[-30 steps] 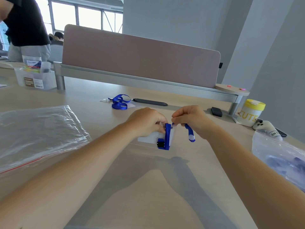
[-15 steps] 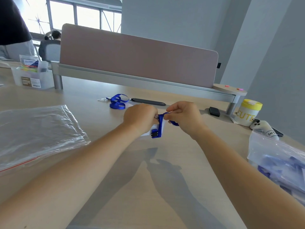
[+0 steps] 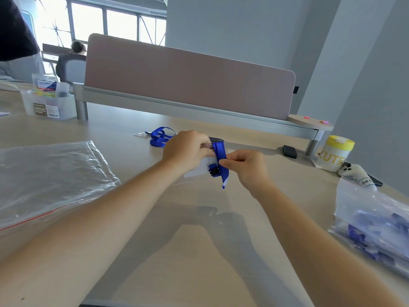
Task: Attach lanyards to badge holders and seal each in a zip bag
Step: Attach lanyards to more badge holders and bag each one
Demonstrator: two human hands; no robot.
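At the far left of the frame a stack of clear zip bags (image 3: 48,176) lies flat on the tabletop (image 3: 199,262), red seal strip toward the near edge, probably kept there within reach for the bagging step. Above it, in the upper left, a clear plastic bin (image 3: 47,105) holds stationery. Just left of centre a spare blue lanyard (image 3: 160,136) lies bunched on the tabletop, apparently waiting its turn.

In the middle, the left hand (image 3: 186,149) has its fingers curled round the top of a badge holder (image 3: 200,170), steadying it slightly above the tabletop so the slot stays reachable. Touching it, the right hand (image 3: 245,167) pinches the blue strap of the lanyard in work (image 3: 221,160) between thumb and fingertips; the strap runs down across the holder, its black buckle (image 3: 214,171) resting on the card face. This looks like the attaching step, not yet finished.

At the right, a yellow-lidded cup (image 3: 334,152) stands near the upper edge, and a filled zip bag (image 3: 376,222) at lower right seems to collect finished sets.
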